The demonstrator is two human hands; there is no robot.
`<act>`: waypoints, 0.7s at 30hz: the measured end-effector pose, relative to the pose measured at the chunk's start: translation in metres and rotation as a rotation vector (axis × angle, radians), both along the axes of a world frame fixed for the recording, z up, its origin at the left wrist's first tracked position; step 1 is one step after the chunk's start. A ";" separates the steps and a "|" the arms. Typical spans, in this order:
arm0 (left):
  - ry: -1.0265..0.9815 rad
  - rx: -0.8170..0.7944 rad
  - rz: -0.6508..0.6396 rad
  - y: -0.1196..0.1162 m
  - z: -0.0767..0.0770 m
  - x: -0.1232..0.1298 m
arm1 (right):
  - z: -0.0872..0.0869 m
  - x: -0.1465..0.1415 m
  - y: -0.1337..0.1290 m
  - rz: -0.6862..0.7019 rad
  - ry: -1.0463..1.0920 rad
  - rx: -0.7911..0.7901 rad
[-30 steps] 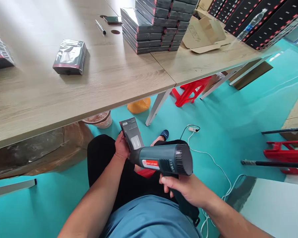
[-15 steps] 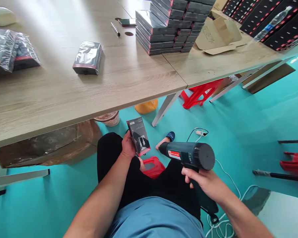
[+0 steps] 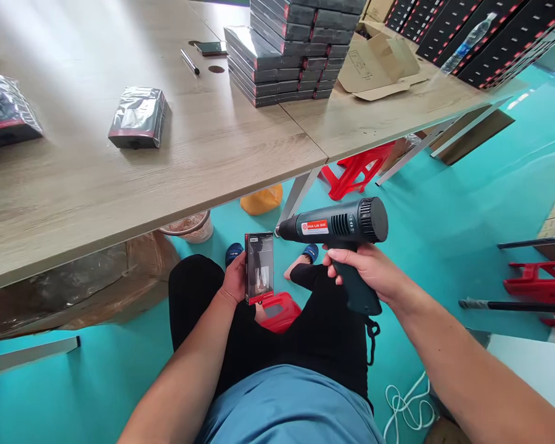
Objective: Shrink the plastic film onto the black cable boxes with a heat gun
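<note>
In my left hand (image 3: 235, 277) is a flat black product box (image 3: 259, 269) with red edges, gripped along its left side and held upright over my lap. My right hand (image 3: 358, 265) is wrapped round the handle of a dark green heat gun (image 3: 337, 223) with a red and white label. The gun's nozzle points left and sits close to the box's upper right corner, without clearly touching it. On the table (image 3: 189, 160) ahead lies a film-wrapped box (image 3: 137, 117). Further wrapped boxes (image 3: 12, 114) lie at the left edge.
A tall stack of flat dark boxes (image 3: 277, 74) stands on the table, beside a pen (image 3: 190, 62) and a phone (image 3: 211, 49). An opened carton (image 3: 379, 65) is to their right. Below are a waste basket (image 3: 192, 228), red stools (image 3: 358, 169) and white cable (image 3: 409, 401).
The heat gun has risen and moved left, its nozzle now nearer the box. My left hand has turned the box more upright and lowered it slightly. The view has shifted right.
</note>
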State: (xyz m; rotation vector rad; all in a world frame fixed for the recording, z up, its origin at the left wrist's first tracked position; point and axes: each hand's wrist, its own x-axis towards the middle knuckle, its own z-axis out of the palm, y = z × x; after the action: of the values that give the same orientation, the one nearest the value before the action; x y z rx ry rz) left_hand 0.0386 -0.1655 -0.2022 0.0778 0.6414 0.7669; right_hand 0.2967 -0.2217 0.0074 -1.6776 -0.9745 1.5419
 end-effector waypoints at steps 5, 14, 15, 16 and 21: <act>-0.001 -0.027 0.025 0.003 0.000 0.002 | -0.007 0.007 -0.025 0.202 0.003 -0.125; -0.026 0.005 0.115 0.006 0.005 0.003 | -0.030 -0.002 -0.071 0.060 0.006 -0.165; -0.019 0.014 0.139 0.007 0.005 0.003 | -0.031 -0.002 -0.074 0.052 0.008 -0.172; -0.005 0.015 0.163 0.007 0.005 0.003 | -0.033 -0.002 -0.079 0.063 0.032 -0.191; 0.081 -0.087 0.326 0.013 -0.005 0.002 | -0.040 -0.002 -0.096 0.049 0.259 -0.240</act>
State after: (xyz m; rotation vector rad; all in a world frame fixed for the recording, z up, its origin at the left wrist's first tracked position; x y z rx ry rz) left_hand 0.0405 -0.1529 -0.2070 -0.0780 0.7739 1.0527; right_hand 0.2951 -0.3181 -0.0322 -1.5672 -0.7230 1.9156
